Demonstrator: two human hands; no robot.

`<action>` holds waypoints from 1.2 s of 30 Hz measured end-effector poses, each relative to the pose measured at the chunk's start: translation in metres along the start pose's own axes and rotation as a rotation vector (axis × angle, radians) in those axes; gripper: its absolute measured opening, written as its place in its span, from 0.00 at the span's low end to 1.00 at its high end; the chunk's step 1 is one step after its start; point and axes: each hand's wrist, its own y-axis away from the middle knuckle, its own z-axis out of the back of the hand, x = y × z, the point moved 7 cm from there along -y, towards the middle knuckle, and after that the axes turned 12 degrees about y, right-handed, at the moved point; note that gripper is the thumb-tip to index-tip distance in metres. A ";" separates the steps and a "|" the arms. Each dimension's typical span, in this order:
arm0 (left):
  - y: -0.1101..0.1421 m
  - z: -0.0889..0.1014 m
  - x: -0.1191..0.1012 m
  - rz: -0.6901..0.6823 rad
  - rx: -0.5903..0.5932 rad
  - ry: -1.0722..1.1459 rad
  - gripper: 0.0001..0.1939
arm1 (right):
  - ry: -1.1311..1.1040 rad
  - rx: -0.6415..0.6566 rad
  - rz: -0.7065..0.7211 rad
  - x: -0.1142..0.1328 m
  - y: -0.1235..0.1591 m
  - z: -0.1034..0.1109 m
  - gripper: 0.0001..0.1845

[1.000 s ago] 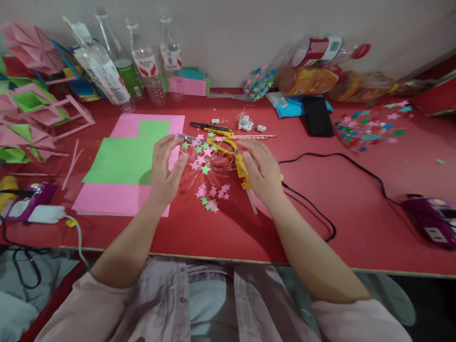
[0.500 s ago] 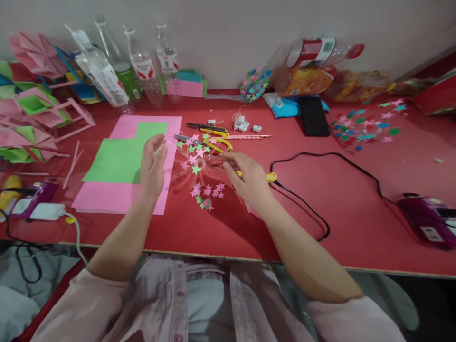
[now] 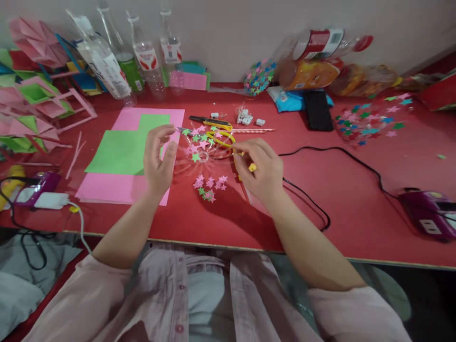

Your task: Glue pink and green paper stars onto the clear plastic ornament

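Between my hands lies a clear plastic piece (image 3: 203, 156) with thin strips spread like a flower, pink and green stars on their ends. Some stars (image 3: 210, 187) sit on its near side. My left hand (image 3: 159, 159) is at its left edge, over the paper, fingers curved and thumb apart, holding nothing I can see. At the right edge, my right hand (image 3: 261, 168) curls around a yellow glue gun (image 3: 252, 167), mostly hidden under the palm; a black cord runs out from there. Yellow-handled scissors (image 3: 223, 139) lie just behind the plastic piece.
Green paper (image 3: 116, 152) lies on pink sheets (image 3: 107, 187) at left. Behind are a cutter (image 3: 208, 120), small white pieces (image 3: 244, 117) and a striped pencil (image 3: 254, 130). Bottles (image 3: 147, 61) stand along the wall. A phone (image 3: 318, 110) and a star-covered plastic piece (image 3: 370, 121) are at right.
My right hand has shifted right and curled its fingers inward over the yellow glue gun. My left hand stays beside the plastic piece, its thumb now farther from the fingers. The view has tilted slightly.
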 end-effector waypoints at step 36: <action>0.026 -0.033 -0.059 -0.321 0.441 -0.005 0.11 | -0.056 0.001 0.273 0.040 0.023 -0.004 0.05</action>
